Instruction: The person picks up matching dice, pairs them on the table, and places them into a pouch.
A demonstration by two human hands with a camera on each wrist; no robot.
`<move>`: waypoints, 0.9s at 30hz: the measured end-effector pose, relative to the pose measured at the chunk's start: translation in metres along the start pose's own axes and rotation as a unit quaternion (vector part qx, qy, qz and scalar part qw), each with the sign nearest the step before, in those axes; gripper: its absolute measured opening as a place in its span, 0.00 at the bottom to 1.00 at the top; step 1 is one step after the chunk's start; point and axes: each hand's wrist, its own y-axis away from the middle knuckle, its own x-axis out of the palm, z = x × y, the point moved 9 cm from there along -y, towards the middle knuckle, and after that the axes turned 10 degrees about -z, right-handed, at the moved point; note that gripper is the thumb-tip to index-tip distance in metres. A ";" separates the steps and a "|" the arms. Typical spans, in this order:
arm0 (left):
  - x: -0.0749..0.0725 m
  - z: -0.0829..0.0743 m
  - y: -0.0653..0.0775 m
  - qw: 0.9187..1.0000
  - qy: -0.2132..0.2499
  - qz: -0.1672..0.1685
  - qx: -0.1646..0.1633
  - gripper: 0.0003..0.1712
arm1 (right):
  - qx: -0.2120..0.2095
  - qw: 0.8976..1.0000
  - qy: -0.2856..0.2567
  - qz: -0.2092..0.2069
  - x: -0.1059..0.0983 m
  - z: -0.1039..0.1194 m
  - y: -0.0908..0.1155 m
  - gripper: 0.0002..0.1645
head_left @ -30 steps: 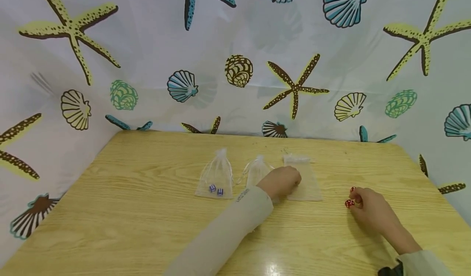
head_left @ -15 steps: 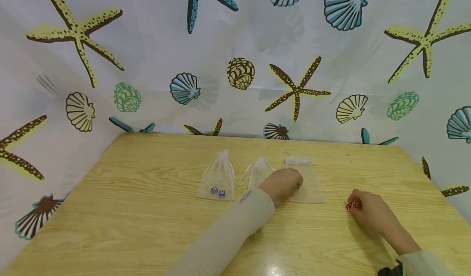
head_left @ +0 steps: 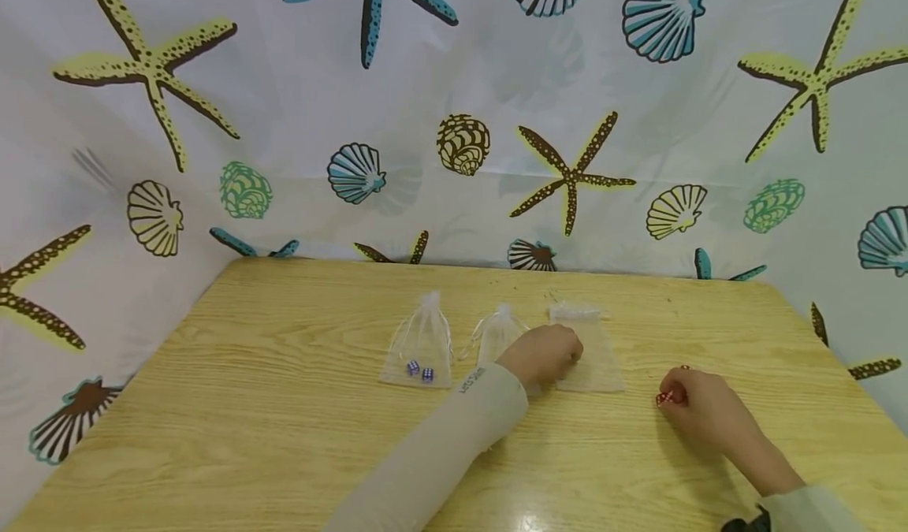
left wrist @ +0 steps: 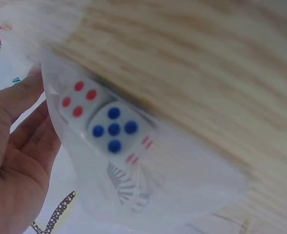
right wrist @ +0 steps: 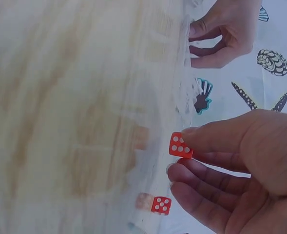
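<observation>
My right hand pinches a red die with white dots between thumb and fingers, just above the table. A second red die sits on the table beside the fingers; in the head view the hand mostly hides it. My left hand reaches over the middle sheer drawstring bag and pinches the flat right-hand sheer bag. The left wrist view shows white dice with red and blue dots inside the middle bag, next to the left hand. The head view hides these dice behind the arm.
Left of the hands lies another sheer drawstring bag holding two purple-blue dice. The wooden table ends at a white cloth printed with shells and starfish.
My right hand has closed its pinch on the red die and shifted slightly left with it. The left hand stays at the bag. The head view has tilted a little.
</observation>
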 end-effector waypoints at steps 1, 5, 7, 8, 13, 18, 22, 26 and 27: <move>0.000 0.000 0.000 1.000 0.000 0.001 0.002 0.08 | 0.000 1.000 -0.002 0.001 0.000 0.002 0.000 0.04; 0.002 0.001 0.000 1.000 0.002 0.007 0.006 0.11 | -0.006 1.000 -0.006 0.005 0.004 0.014 0.002 0.04; 0.003 0.001 0.000 1.000 0.004 0.008 0.008 0.12 | -0.011 1.000 -0.008 0.009 0.006 0.022 0.003 0.04; 0.003 0.001 0.000 1.000 0.005 0.008 0.008 0.12 | -0.015 1.000 -0.009 0.009 0.008 0.026 0.003 0.04; 0.002 0.004 0.002 1.000 0.014 0.002 0.003 0.13 | -0.028 0.999 -0.023 0.015 0.016 0.051 0.005 0.03; 0.001 0.005 0.004 1.000 0.011 0.004 -0.005 0.14 | -0.061 0.997 -0.050 0.021 0.026 0.082 0.009 0.03; 0.000 0.005 0.004 1.000 0.014 0.003 0.000 0.14 | -0.099 0.992 -0.076 0.029 0.031 0.105 0.013 0.03; 0.000 0.004 0.002 1.000 0.017 0.002 0.005 0.12 | -0.121 0.987 -0.100 0.040 0.037 0.124 0.015 0.03; 0.000 0.004 0.002 1.000 0.017 0.002 0.006 0.11 | -0.122 0.986 -0.107 0.045 0.039 0.127 0.016 0.03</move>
